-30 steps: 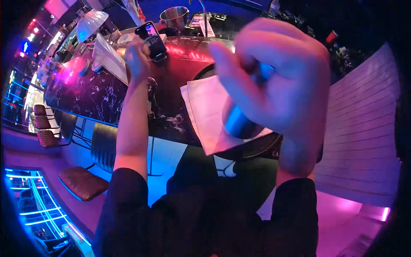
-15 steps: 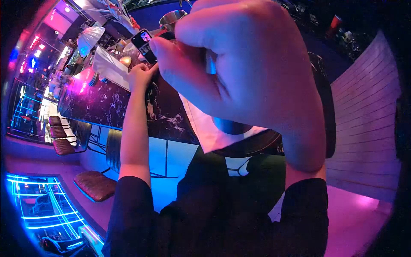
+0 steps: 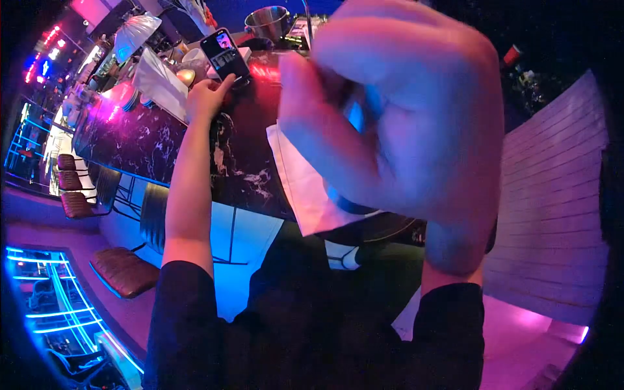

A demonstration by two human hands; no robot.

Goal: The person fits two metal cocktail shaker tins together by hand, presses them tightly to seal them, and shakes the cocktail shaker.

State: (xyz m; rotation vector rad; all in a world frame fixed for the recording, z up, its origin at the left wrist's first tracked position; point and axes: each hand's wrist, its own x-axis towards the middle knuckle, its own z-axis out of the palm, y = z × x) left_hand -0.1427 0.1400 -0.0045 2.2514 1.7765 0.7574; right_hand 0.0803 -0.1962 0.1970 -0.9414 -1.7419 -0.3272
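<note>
My left hand (image 3: 207, 99) is closed on the lower corner of a smartphone (image 3: 225, 60), its thumb lying across the front near the bottom edge. The phone is tilted up over the dark marbled counter, with small pictures on its lit screen. Very close to the camera, my right hand (image 3: 416, 123) is curled, with thumb and forefinger near each other; what it grips, if anything, is hidden. Below it lies a white cloth (image 3: 296, 185) at the counter edge. A dark, blue-lit round thing (image 3: 348, 203) on the cloth is mostly covered by my hand.
Left of the phone stand a white boxlike holder (image 3: 159, 84), a small glowing candle (image 3: 186, 77) and a pleated lamp (image 3: 136, 38). A metal bucket (image 3: 268, 23) is behind. Brown chairs (image 3: 123, 272) line the counter's left side. A pale ribbed panel (image 3: 552, 201) rises at right.
The view has shifted, and more of the phone and counter now shows. The right hand sits farther right in view, still curled. The left hand stays at the phone.
</note>
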